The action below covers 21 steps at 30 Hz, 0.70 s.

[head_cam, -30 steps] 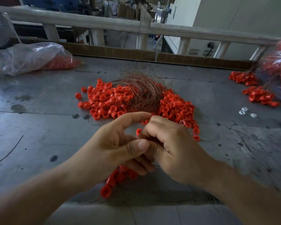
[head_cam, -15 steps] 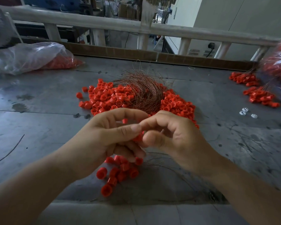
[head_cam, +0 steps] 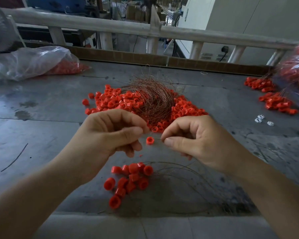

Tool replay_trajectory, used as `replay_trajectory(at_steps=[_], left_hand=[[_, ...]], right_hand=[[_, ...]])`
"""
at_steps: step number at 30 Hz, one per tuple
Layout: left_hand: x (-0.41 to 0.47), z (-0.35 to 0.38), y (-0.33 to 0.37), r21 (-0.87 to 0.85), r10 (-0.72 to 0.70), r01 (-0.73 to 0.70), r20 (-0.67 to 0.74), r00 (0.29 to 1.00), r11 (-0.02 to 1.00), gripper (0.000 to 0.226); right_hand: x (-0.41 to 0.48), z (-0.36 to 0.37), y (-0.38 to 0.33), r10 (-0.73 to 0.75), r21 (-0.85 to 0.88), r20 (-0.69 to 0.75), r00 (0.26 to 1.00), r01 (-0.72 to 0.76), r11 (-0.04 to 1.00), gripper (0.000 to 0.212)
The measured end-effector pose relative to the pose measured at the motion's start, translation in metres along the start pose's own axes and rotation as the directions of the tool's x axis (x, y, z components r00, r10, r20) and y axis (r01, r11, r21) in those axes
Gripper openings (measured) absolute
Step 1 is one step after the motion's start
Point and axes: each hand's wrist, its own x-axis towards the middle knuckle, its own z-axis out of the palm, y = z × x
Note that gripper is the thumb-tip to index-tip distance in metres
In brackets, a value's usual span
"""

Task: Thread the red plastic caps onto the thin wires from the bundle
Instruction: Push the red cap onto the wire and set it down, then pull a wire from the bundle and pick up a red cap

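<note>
Right now my right hand (head_cam: 200, 140) pinches a thin wire (head_cam: 157, 139). A red cap (head_cam: 150, 140) hangs on it, just this side of the wire bundle (head_cam: 150, 100), lifted clear, I take it, so it can slide. My left hand (head_cam: 109, 133) curls thumb to forefinger beside the cap — whether it grips the wire I cannot tell. Threaded caps (head_cam: 129, 178) lie nearer still.

Left hand (head_cam: 110, 133) and right hand (head_cam: 197, 140) no longer pressed together; now drawn apart. Single red cap (head_cam: 150, 140) now exposed in the gap, strung on thin wire (head_cam: 157, 139) pinched at right fingertips. Capped cluster (head_cam: 129, 178) below now uncovered.
</note>
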Motion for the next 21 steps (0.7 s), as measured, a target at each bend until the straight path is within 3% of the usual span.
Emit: replay_trajectory(at_steps=[3, 6, 8, 11, 15, 18, 21], left_hand=[[-0.003, 0.001, -0.003, 0.341, -0.013, 0.001, 0.033, 0.999, 0.94, 0.021], [-0.005, -0.001, -0.012, 0.677, 0.056, -0.074, 0.049, 0.997, 0.732, 0.009], [-0.005, 0.0, -0.014, 0.796, 0.11, -0.134, 0.085, 0.99, 0.59, 0.02], [-0.007, 0.008, -0.017, 0.849, 0.093, -0.162, 0.133, 0.987, 0.503, 0.033], [-0.008, 0.014, -0.024, 0.89, 0.072, -0.167, 0.151, 0.986, 0.424, 0.015], [-0.007, 0.011, -0.022, 0.895, 0.081, -0.205, 0.188, 0.979, 0.395, 0.024], [-0.008, 0.006, -0.019, 0.902, 0.04, -0.178, 0.177, 0.983, 0.393, 0.018]], right_hand=[[0.001, 0.0, 0.003, -0.002, -0.225, 0.036, 0.999, 0.01, 0.974, 0.016], [0.001, 0.008, 0.007, 0.01, -0.404, 0.122, 0.992, 0.04, 0.914, 0.007], [0.001, 0.013, 0.012, 0.012, -0.473, 0.185, 0.983, 0.078, 0.878, 0.008], [0.002, 0.019, 0.014, 0.005, -0.488, 0.244, 0.97, 0.118, 0.865, 0.009], [0.004, 0.019, 0.015, 0.005, -0.475, 0.269, 0.963, 0.128, 0.87, 0.009], [0.004, 0.016, 0.014, 0.004, -0.459, 0.218, 0.976, 0.099, 0.883, 0.02], [0.003, 0.014, 0.012, 0.02, -0.448, 0.214, 0.977, 0.08, 0.891, 0.026]])
